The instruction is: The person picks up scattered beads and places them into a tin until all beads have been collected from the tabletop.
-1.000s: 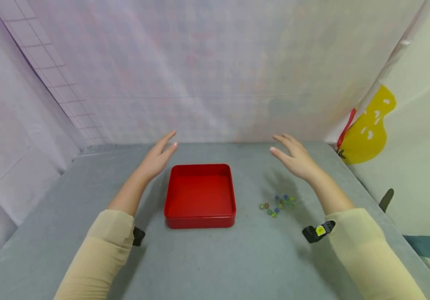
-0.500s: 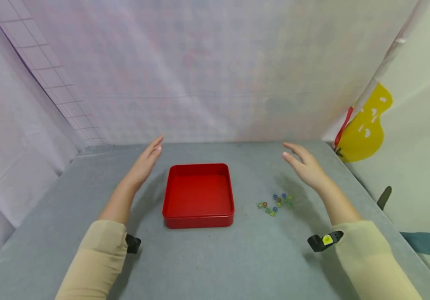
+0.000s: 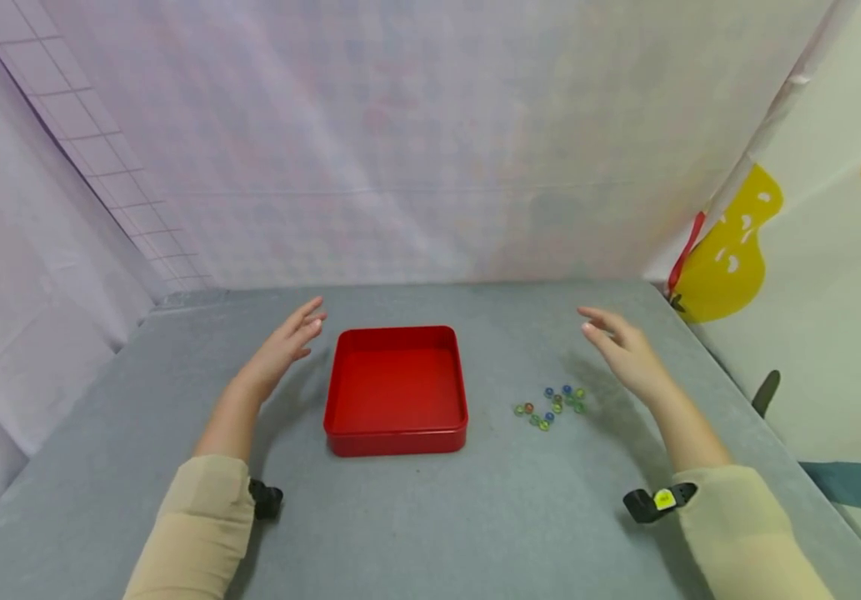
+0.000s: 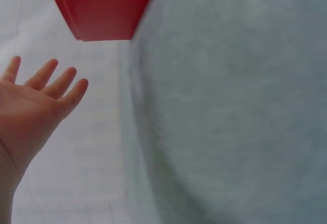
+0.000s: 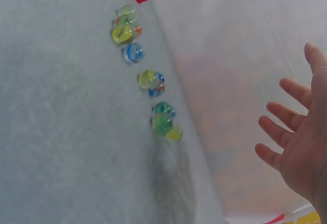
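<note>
A square red tray (image 3: 398, 444) lies on the grey table, its inside bare. To its right is a loose cluster of several glass marbles (image 3: 549, 417), blue, green, yellow and orange; the right wrist view shows colored swirls in the marbles (image 5: 134, 53). My left hand (image 3: 277, 354) hovers above the table to the left of the tray, fingers spread and holding nothing. Beyond the marbles on the right hovers my right hand (image 3: 628, 354), its fingers relaxed and touching nothing. In the wrist views the left palm (image 4: 25, 114) and right palm (image 5: 306, 157) both show bare.
The grey cloth-covered table (image 3: 415, 533) reaches back to a pale hanging curtain (image 3: 430, 142). On the right is a white sheet (image 3: 835, 350) with yellow printed shapes. Each forearm wears a black wrist camera, such as the right one (image 3: 648, 504).
Both hands have moved apart and back toward the person, the left one leftward and the right one rightward. The tray and marbles keep their places, with a slight shift of the view.
</note>
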`<state>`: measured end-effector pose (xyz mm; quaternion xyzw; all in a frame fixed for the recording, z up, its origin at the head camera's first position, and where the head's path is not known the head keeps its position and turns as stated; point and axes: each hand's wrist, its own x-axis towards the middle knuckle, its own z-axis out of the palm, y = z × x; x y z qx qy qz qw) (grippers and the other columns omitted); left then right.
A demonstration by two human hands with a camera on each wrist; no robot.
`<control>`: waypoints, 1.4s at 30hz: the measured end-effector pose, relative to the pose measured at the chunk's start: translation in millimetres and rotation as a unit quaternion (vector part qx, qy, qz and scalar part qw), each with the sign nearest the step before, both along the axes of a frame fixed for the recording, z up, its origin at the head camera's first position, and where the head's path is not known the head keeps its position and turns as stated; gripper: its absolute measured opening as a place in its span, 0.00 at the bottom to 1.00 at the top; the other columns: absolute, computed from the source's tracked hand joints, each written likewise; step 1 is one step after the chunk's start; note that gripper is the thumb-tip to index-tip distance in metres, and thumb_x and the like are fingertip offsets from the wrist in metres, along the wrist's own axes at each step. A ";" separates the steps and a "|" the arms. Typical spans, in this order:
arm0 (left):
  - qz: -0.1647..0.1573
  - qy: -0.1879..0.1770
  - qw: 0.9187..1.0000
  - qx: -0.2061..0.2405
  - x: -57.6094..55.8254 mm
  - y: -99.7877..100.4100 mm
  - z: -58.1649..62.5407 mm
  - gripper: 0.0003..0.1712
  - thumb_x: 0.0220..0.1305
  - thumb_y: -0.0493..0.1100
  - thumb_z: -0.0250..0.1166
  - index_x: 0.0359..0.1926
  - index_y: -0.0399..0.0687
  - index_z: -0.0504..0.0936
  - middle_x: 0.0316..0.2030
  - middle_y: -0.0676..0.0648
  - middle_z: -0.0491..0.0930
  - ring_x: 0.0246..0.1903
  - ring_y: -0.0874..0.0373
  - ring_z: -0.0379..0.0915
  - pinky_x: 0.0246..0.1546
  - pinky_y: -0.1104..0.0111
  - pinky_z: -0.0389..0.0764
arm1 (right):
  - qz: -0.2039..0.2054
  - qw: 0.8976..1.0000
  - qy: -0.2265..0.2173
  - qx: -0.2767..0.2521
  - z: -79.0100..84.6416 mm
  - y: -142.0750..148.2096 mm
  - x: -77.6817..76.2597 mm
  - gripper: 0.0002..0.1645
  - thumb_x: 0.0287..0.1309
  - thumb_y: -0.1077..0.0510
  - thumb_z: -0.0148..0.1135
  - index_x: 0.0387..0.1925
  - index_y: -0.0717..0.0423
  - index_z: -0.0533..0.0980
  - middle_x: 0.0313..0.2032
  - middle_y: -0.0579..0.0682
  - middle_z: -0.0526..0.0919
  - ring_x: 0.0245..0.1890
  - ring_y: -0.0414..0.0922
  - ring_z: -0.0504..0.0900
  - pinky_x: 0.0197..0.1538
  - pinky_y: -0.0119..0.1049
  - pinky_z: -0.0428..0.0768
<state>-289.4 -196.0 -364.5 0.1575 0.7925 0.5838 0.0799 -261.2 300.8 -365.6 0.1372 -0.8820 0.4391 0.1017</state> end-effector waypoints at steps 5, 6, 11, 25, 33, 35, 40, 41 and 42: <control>-0.003 -0.012 1.000 0.008 2.9 -3.8 -11.5 0.37 0.73 0.54 0.49 0.76 0.53 0.46 0.72 0.39 0.50 0.70 0.43 0.44 0.64 0.44 0.50 | -0.001 1.000 -0.010 -0.006 -7.0 5.4 3.5 0.30 0.73 0.48 0.45 0.66 0.64 0.64 0.62 0.66 0.67 0.61 0.63 0.65 0.58 0.63 0.62; -0.003 -0.014 1.000 0.011 3.4 -4.7 -13.1 0.37 0.73 0.54 0.49 0.76 0.53 0.46 0.72 0.38 0.49 0.70 0.43 0.44 0.64 0.44 0.50 | 0.000 1.000 -0.013 -0.004 -8.4 6.7 4.2 0.30 0.73 0.48 0.45 0.66 0.64 0.65 0.62 0.66 0.67 0.61 0.63 0.65 0.59 0.63 0.61; -0.013 -0.027 0.999 0.016 3.4 -7.8 -18.4 0.37 0.73 0.52 0.51 0.76 0.54 0.46 0.72 0.38 0.48 0.70 0.42 0.45 0.64 0.43 0.49 | -0.004 1.000 -0.023 -0.002 -16.8 13.1 8.9 0.29 0.74 0.50 0.44 0.64 0.68 0.65 0.62 0.67 0.68 0.63 0.62 0.62 0.60 0.61 0.59; -0.067 -0.076 0.995 -0.017 1.6 -18.9 -31.4 0.39 0.71 0.46 0.55 0.75 0.48 0.46 0.72 0.38 0.48 0.70 0.41 0.43 0.65 0.45 0.47 | 0.018 0.998 -0.054 0.002 -37.8 28.3 14.7 0.29 0.74 0.48 0.42 0.62 0.66 0.69 0.59 0.63 0.73 0.52 0.34 0.71 0.60 0.52 0.64; -0.095 -0.077 0.992 -0.028 -1.4 -22.2 -35.9 0.40 0.69 0.45 0.58 0.75 0.46 0.48 0.72 0.38 0.48 0.71 0.42 0.40 0.64 0.42 0.44 | 0.022 0.997 -0.066 -0.021 -47.3 35.2 16.3 0.28 0.74 0.49 0.41 0.61 0.67 0.70 0.58 0.65 0.73 0.51 0.31 0.72 0.51 0.21 0.65; -0.099 -0.075 0.992 -0.027 -1.7 -22.2 -36.6 0.40 0.69 0.44 0.58 0.75 0.46 0.48 0.72 0.38 0.48 0.71 0.42 0.41 0.64 0.42 0.45 | 0.019 0.997 -0.071 -0.018 -49.1 36.6 16.5 0.29 0.75 0.49 0.41 0.61 0.68 0.69 0.59 0.64 0.73 0.53 0.37 0.73 0.54 0.25 0.66; -0.106 -0.070 0.992 -0.023 -1.6 -21.7 -37.5 0.39 0.68 0.43 0.59 0.74 0.45 0.51 0.72 0.38 0.50 0.70 0.42 0.42 0.64 0.43 0.46 | 0.005 0.995 -0.098 -0.002 -53.1 38.9 16.0 0.31 0.72 0.44 0.46 0.62 0.64 0.70 0.61 0.62 0.71 0.62 0.56 0.66 0.63 0.54 0.60; -0.108 -0.068 0.992 -0.023 -1.5 -21.8 -37.8 0.39 0.68 0.43 0.59 0.74 0.45 0.52 0.72 0.38 0.50 0.70 0.42 0.43 0.64 0.43 0.46 | 0.004 0.995 -0.104 -0.002 -54.1 39.2 15.8 0.31 0.71 0.44 0.48 0.62 0.63 0.70 0.61 0.62 0.71 0.63 0.58 0.64 0.63 0.57 0.58; -0.110 -0.067 0.991 -0.022 -1.6 -21.8 -38.1 0.39 0.68 0.42 0.60 0.74 0.45 0.52 0.72 0.38 0.51 0.70 0.42 0.43 0.64 0.43 0.47 | 0.005 0.994 -0.109 -0.001 -55.2 39.5 15.6 0.31 0.70 0.44 0.49 0.62 0.62 0.70 0.61 0.62 0.71 0.64 0.59 0.63 0.63 0.59 0.57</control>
